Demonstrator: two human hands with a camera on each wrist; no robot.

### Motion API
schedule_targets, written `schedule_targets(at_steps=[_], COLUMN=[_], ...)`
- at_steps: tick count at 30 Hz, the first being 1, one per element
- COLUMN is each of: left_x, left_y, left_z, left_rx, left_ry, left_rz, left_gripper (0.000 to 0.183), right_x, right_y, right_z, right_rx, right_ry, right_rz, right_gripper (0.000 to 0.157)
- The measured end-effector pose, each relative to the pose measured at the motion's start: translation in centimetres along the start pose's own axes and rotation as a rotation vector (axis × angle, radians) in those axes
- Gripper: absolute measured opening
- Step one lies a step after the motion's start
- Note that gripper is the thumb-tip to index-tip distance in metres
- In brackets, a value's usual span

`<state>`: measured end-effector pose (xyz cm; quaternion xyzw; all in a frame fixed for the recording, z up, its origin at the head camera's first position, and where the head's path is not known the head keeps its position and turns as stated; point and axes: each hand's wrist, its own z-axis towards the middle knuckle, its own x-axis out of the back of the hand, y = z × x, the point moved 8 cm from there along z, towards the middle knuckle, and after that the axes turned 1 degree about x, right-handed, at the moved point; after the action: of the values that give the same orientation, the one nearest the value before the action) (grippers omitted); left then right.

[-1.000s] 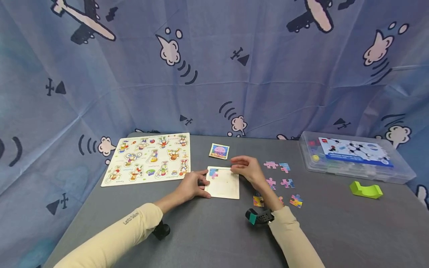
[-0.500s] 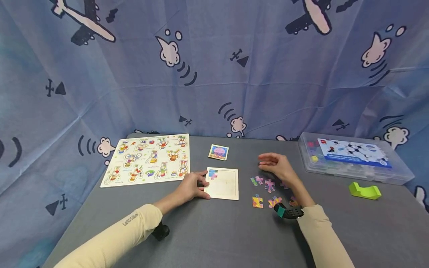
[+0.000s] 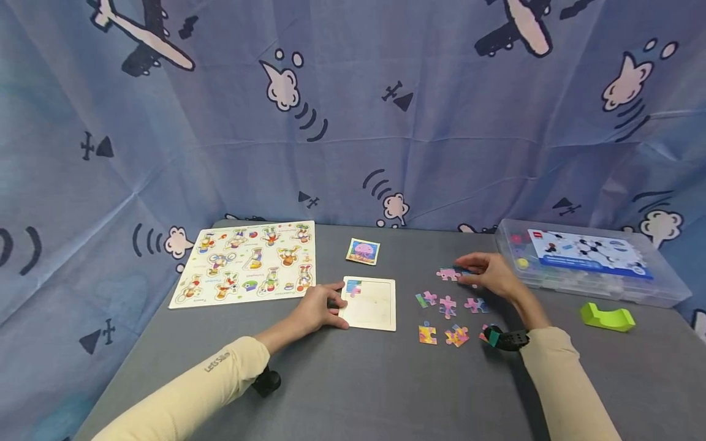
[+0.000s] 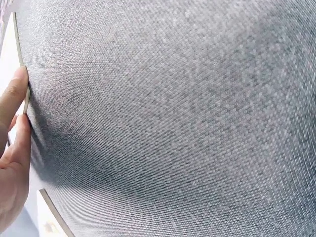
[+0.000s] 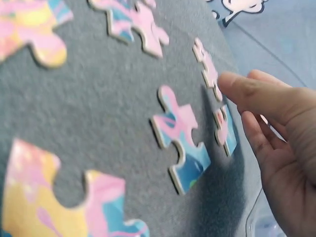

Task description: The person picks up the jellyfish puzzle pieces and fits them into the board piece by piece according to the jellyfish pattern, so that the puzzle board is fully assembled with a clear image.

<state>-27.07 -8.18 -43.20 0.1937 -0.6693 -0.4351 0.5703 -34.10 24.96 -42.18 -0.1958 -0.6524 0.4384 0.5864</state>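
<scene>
My left hand [image 3: 315,308] holds the left edge of a square wooden puzzle tray [image 3: 377,306] flat on the table. One blue-and-pink puzzle piece [image 3: 353,287] sits in the tray's upper left corner. In the left wrist view, fingertips [image 4: 22,74] press against the tray's edge. Over to the right, my right hand [image 3: 493,274] hovers at the back row of loose pieces, beside a pink puzzle piece [image 3: 448,274] and over a pink-and-blue corner piece [image 5: 226,131]. Its fingers are parted, and none visibly grips a piece.
Several more loose pieces lie in front, among them a yellow one [image 3: 427,334]. A small jellyfish picture card [image 3: 363,251] lies behind the tray. Left stands a large picture board [image 3: 242,264]; right, a clear plastic case [image 3: 592,263] and a green block [image 3: 608,317].
My right hand has moved right from the tray's upper right corner to the back row of loose pieces. The left hand keeps its place at the tray.
</scene>
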Motion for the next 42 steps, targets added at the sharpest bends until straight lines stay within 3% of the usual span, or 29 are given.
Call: schedule_targets(at_steps=[7,20,30,42], left_x=[-0.2,-0.1,0.0,-0.1], left_y=[0.4,0.6,0.2,0.0], left_z=[0.1,0.1,0.1,0.0], left_rx=[-0.04,-0.067,-0.043,-0.04], left_ry=[-0.012,-0.022,-0.013,-0.016], left_rz=[-0.02,0.012,0.017,0.015], left_gripper=[0.028,0.025,0.026,0.024], right_x=[0.0,0.1,-0.6,-1.0], right_y=[0.8,0.5,0.0,-0.4], right_z=[0.0,0.5,0.7,0.2], right_rx=[-0.067,-0.029,0.013,-0.049], right_ry=[-0.035,0.017,0.02,0.028], right_rz=[-0.056,-0.092,0.144,0.216], right_gripper=[0.043,0.036,0.036,0.043])
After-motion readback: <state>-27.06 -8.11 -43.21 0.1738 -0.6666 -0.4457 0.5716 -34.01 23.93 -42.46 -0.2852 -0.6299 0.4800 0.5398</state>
